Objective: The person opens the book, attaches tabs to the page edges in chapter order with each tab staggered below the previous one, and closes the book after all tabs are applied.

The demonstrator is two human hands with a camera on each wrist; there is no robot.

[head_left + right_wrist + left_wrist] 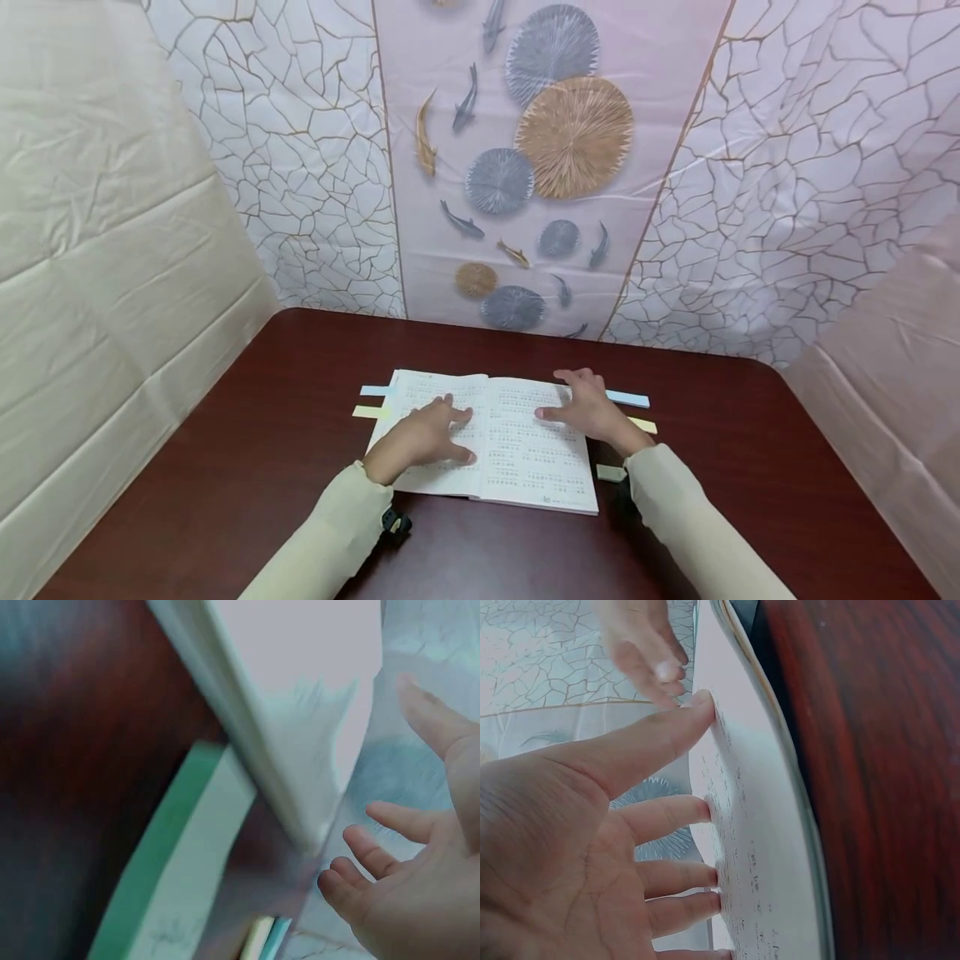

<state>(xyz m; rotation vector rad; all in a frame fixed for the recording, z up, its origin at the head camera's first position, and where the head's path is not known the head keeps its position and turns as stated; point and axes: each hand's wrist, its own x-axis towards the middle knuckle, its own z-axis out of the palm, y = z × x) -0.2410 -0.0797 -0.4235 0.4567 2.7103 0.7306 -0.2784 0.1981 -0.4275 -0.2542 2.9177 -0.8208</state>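
An open book [536, 467] with printed text lies on the dark red table. My left hand [427, 433] is over its left page, fingers spread; in the left wrist view the fingertips [705, 810] touch the paper. Over the upper outer part of the right page is my right hand [588, 408], its fingers apart and holding nothing. In the right wrist view that hand [412, 877] appears clear of the book's corner [307, 832]. Blue [375, 390] and yellow strips [369, 412] stick out on the left side.
Beyond the right page lie a blue strip [628, 399], a yellow strip [643, 425] and a green strip [611, 473]. The dark red table [262, 500] surrounds the book. A patterned cloth [510, 250] hangs behind the table, with pale cloth walls at both sides.
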